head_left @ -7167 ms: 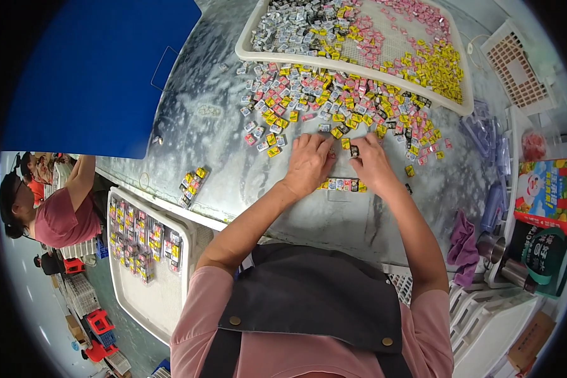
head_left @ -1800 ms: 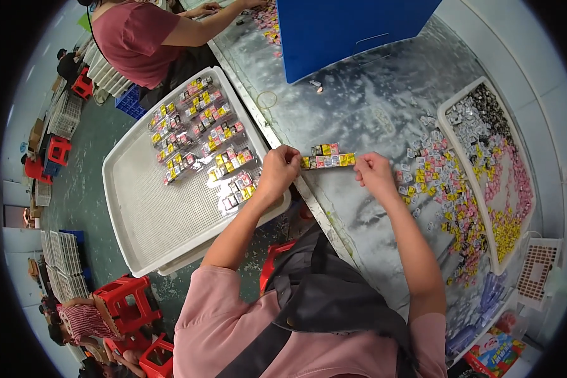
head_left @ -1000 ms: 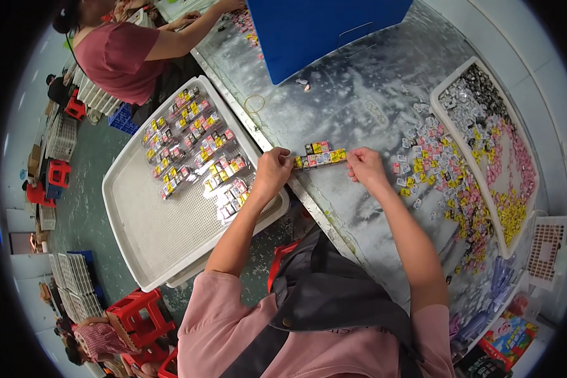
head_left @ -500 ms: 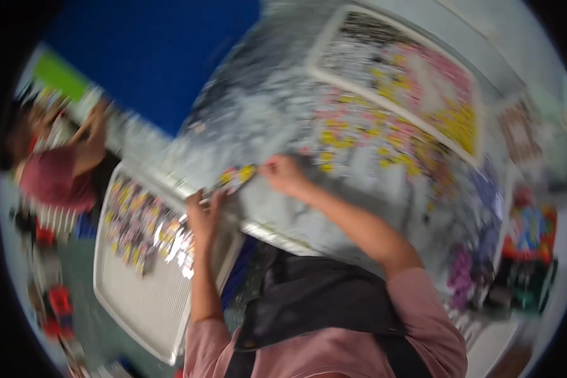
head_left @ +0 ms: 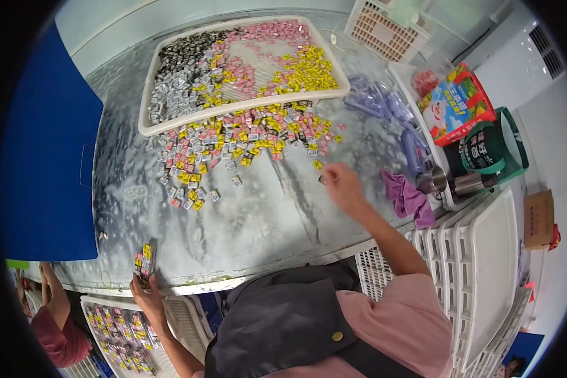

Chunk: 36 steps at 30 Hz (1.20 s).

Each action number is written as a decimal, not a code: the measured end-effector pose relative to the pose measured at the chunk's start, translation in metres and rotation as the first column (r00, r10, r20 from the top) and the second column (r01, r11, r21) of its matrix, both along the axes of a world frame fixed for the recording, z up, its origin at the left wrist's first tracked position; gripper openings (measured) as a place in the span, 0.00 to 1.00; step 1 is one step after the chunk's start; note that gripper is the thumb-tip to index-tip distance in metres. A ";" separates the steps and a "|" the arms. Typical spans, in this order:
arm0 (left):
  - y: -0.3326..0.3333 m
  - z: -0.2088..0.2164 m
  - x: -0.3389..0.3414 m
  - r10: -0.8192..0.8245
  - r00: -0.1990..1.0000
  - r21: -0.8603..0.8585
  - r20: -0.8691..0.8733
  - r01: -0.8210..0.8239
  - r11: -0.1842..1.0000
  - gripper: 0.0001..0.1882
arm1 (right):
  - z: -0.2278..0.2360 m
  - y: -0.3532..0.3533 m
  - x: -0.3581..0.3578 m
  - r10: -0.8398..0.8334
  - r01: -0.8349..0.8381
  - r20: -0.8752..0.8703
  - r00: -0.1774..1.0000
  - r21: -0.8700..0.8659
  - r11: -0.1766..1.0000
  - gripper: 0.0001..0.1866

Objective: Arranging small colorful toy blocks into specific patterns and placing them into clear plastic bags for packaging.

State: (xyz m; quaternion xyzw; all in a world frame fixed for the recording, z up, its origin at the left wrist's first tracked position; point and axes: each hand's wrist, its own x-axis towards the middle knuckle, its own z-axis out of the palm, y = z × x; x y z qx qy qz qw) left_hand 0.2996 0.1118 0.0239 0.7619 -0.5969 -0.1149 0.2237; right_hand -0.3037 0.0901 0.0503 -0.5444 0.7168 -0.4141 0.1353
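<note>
At the table's near left edge, my left hand (head_left: 146, 295) is closed around the lower end of a small pack (head_left: 144, 259) of yellow, pink and dark wrapped pieces. My right hand (head_left: 345, 189) hovers over the right half of the table, blurred, its fingers bunched together. Whether anything is between them is hidden. A dark little piece (head_left: 322, 179) shows right at those fingertips, and a yellow piece (head_left: 317, 164) lies just beyond. A heap of small wrapped pieces (head_left: 246, 135), in yellow, pink, silver and black, spreads in front of a white tray (head_left: 246, 101) sorted by colour.
Left stands a blue panel (head_left: 44, 151). Filled packs lie in a lower tray (head_left: 170, 353) beside the table. To the right are a purple cloth (head_left: 409, 196), a metal cup (head_left: 432, 181), clear purple plastic (head_left: 412, 151) and stacked white trays (head_left: 485, 277). Another person (head_left: 60, 334) works at far left.
My view has turned to the right. My hands, close together before, are now far apart: the left with the pack at the near edge, the right out over the table near the heap.
</note>
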 end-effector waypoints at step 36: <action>-0.014 0.027 -0.302 -0.125 0.675 0.246 -0.727 0.425 0.871 0.26 | -0.043 0.037 -0.069 0.136 -0.173 -0.421 0.897 -0.050 0.984 0.23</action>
